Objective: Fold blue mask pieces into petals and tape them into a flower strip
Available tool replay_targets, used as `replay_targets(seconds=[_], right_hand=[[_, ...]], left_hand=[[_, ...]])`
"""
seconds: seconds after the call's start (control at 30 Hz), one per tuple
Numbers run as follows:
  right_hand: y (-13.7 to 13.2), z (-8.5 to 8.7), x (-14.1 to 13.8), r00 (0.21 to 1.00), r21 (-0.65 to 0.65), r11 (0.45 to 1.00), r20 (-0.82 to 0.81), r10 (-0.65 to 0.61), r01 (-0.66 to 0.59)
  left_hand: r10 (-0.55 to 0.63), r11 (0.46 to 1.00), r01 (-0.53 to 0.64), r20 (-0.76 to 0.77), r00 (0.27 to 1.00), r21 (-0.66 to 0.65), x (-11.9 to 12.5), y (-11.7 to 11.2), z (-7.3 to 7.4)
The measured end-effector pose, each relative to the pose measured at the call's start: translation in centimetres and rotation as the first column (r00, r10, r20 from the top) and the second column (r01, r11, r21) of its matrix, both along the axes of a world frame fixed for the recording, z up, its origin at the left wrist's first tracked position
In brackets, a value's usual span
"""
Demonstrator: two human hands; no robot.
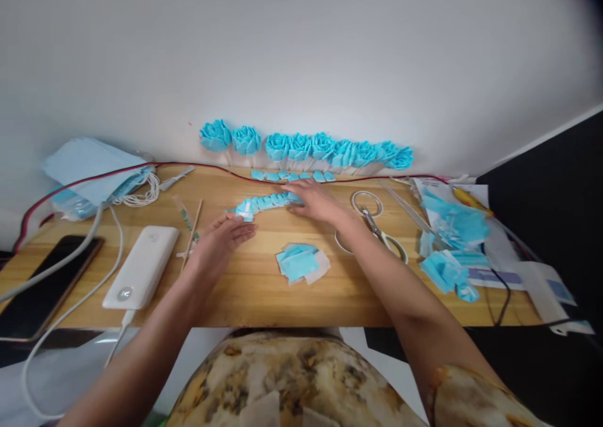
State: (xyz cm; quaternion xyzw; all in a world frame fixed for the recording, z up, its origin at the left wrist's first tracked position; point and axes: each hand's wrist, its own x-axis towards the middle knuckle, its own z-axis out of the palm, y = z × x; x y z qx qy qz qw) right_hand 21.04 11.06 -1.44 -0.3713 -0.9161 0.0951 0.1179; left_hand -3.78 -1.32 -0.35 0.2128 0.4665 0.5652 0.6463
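A curved row of overlapping blue petals (268,201) lies on the wooden table in front of me. At its left end, my left hand (226,232) has its fingertips closed on a blue petal piece (245,210) with a whitish patch. My right hand (311,201) reaches over the right end of the row, thumb and fingers apart on either side of it, touching the petals there. Nearer to me lies a small pile of blue and white cut pieces (300,262). Behind the row, several loose petals (292,176) are lined up.
Several blue flowers (300,145) lean along the wall. Scissors (377,229) and tape rolls (366,203) lie right, beside blue scraps (452,226) and a yellow-handled tool (471,201). Left are a power bank (141,267), phone (49,286), wooden stick (192,235) and stacked masks (94,169). A red-black cable (198,165) crosses behind.
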Motion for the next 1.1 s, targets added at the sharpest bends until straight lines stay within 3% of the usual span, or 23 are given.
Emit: replay_targets(seconds=[0.1,0.23,0.43,0.57,0.63,0.73,0.87,1.1], right_hand=[[0.7,-0.4,-1.3,0.998,-0.06,0.997,-0.003,0.057,-0.057],[1.1,-1.3,-2.2,0.995,-0.064,0.994,-0.049,0.083,-0.086],[1.7,-2.1,-5.0,0.994,-0.034,0.997,-0.09,0.062,-0.065],[1.8,-1.6,-6.7,0.995,-0.051,0.996,-0.078,0.069,-0.073],[1.6,-1.3,-6.5,0.99,-0.033,0.996,-0.121,0.079,-0.084],[1.0,-1.0,-5.7,0.977,0.015,0.994,-0.183,0.107,-0.106],[0.4,-1.0,-5.8,0.982,0.038,0.994,-0.157,0.109,-0.104],[0.3,-1.3,-7.4,0.989,0.018,0.992,-0.081,0.126,-0.125]], left_hand=[[-0.004,0.998,0.009,0.076,0.997,-0.07,0.9,0.0,-1.4],[0.032,0.995,-0.02,0.131,0.991,-0.095,0.9,1.2,-2.1],[0.232,0.973,-0.231,0.056,0.971,-0.028,-1.2,3.6,-2.2],[0.301,0.954,-0.301,0.002,0.954,0.005,-1.9,3.5,-1.4],[0.267,0.963,-0.264,-0.058,0.962,0.052,-1.9,2.6,-0.9],[0.138,0.987,-0.121,-0.179,0.974,0.101,-1.5,0.4,-0.4],[-0.016,0.996,0.048,-0.365,0.931,0.078,-0.7,-2.7,-0.5],[-0.238,0.965,0.26,-0.379,0.894,0.008,0.6,-5.3,-1.3]])
